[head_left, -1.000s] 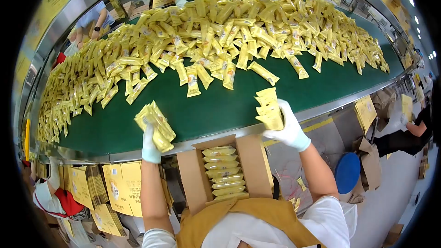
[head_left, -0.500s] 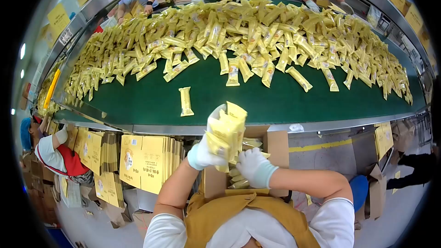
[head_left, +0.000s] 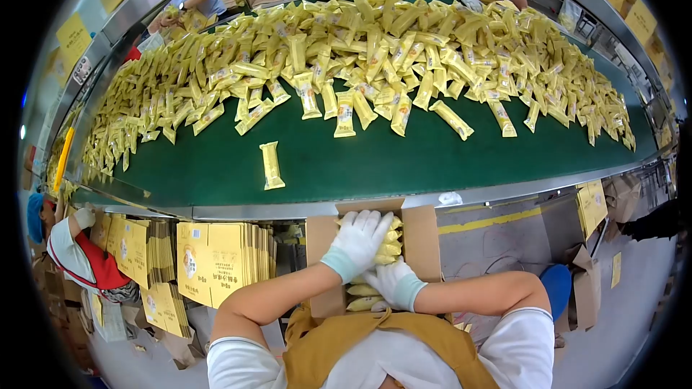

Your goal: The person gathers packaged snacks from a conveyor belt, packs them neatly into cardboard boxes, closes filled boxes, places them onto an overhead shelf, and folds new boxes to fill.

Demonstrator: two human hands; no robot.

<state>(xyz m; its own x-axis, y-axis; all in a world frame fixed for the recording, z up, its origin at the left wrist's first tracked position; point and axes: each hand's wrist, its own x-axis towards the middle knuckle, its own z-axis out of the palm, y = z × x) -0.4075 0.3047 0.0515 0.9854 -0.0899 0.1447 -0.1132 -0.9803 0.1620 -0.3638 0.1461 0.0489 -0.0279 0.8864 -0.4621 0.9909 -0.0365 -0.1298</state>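
Note:
My left hand [head_left: 356, 242], in a white glove, is over a cardboard box [head_left: 422, 243] in front of me. Its fingers reach across a bundle of yellow snack packets [head_left: 390, 246] inside the box; its thumb side is partly hidden. Against the lower end of that bundle, my right hand [head_left: 396, 282], also gloved, is curled with its fingertips partly covered. The two hands nearly meet, holding the bundle between them. More yellow packets [head_left: 362, 291] lie in the near part of the box, below my hands.
A green conveyor belt [head_left: 209, 173] carries a large heap of yellow packets [head_left: 346, 50], with one loose packet [head_left: 271, 166] nearer. Flattened yellow cartons [head_left: 216, 263] stand at left. Co-workers' hands [head_left: 471, 2] are across the belt; another person [head_left: 90, 256] is at left.
My left hand has brought its bundle of packets down into the box and now lies over it. My right hand has moved slightly down, against the bundle. The view has shifted a little.

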